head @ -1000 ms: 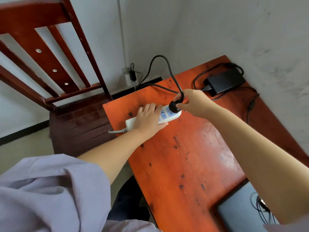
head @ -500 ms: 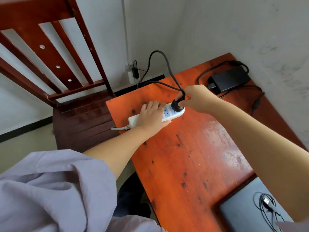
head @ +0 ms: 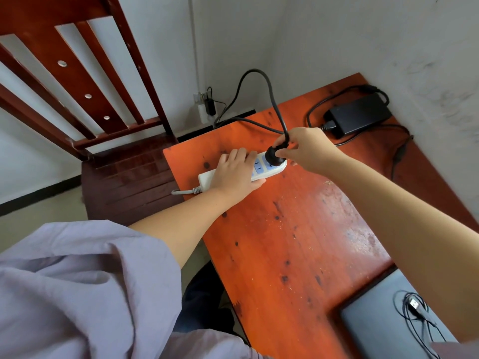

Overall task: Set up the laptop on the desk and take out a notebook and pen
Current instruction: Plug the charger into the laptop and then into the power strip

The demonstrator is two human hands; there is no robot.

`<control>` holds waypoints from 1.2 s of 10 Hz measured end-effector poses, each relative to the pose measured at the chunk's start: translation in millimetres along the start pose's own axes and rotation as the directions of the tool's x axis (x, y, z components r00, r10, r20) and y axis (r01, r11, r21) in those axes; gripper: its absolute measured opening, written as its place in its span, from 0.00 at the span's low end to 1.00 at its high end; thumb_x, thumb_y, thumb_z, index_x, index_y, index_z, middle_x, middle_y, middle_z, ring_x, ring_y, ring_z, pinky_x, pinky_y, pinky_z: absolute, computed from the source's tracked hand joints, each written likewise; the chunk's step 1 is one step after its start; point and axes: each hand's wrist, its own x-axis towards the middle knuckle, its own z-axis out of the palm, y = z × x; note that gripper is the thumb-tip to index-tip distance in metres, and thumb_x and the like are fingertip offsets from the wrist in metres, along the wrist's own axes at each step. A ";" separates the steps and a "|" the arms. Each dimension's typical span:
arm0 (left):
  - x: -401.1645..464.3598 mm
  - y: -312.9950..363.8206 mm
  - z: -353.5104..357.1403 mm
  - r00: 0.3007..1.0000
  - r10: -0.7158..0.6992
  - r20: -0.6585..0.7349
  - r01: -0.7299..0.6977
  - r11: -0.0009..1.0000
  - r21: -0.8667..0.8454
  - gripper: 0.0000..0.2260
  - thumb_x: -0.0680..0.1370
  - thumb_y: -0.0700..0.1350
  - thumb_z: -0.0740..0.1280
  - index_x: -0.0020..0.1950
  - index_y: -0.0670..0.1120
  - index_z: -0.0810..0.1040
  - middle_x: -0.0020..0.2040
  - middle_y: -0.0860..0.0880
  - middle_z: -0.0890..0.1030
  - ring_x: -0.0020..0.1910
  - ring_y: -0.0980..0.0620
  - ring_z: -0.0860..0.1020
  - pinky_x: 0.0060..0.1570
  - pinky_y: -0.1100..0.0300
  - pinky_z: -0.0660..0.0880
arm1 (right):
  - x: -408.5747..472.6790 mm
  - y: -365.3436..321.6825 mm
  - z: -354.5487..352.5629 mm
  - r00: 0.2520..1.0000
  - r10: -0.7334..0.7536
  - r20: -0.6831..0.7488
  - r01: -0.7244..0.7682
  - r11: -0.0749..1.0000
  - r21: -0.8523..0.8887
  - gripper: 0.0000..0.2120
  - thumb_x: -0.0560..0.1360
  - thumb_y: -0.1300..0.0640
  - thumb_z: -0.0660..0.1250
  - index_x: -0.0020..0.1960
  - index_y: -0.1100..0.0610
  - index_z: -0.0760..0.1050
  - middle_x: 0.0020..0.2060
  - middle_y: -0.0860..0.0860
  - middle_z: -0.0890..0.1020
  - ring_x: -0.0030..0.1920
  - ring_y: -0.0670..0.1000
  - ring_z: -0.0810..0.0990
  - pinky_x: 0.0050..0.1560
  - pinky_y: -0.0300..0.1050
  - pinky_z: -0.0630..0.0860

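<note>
The task is at an early stage, I judge: the closed laptop lies at the near right edge of the desk, with a thin cable on its lid, and no notebook or pen is visible. The left hand presses flat on the white power strip. The right hand pinches the black plug into its end socket. The power adapter rests near the far corner. No container is visible.
</note>
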 end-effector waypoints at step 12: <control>0.1 0.8 2.3 1.000 0.003 -0.014 -0.003 1.000 0.017 0.28 0.73 0.61 0.62 0.66 0.45 0.68 0.57 0.44 0.75 0.57 0.45 0.73 0.56 0.52 0.68 | 5.2 -14.0 1.5 1.000 -0.002 0.020 0.007 0.968 -0.252 0.07 0.74 0.57 0.66 0.51 0.56 0.79 0.48 0.52 0.81 0.43 0.50 0.75 0.45 0.48 0.77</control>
